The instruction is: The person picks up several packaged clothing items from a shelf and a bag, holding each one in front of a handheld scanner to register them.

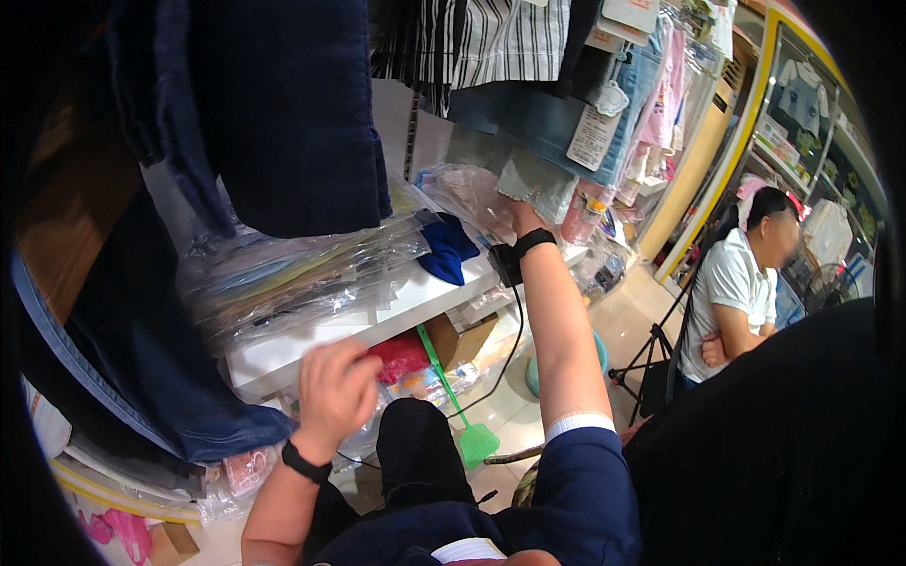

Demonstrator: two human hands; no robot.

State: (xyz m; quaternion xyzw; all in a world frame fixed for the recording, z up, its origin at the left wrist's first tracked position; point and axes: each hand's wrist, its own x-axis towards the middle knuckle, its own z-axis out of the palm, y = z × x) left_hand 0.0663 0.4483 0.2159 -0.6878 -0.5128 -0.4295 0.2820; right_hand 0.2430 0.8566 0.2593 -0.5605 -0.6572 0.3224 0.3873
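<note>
My left hand is blurred, raised before the front edge of the white shelf. Its fingers are loosely bent and partly apart, and I see nothing held in it. Farther forward, my right hand reaches to the shelf's right part, at the lower edge of a pale garment with a scalloped hem. That cloth hides the fingers, so I cannot tell whether they grip it. Clear plastic bags of folded clothing are stacked on the shelf. Between that stack and my right wrist lies a dark blue cloth item.
Dark trousers hang at left, striped shorts and tagged denim above. A green fly swatter leans below the shelf beside a cardboard box. A cable runs from my right wrist. A person sits right, near a tripod.
</note>
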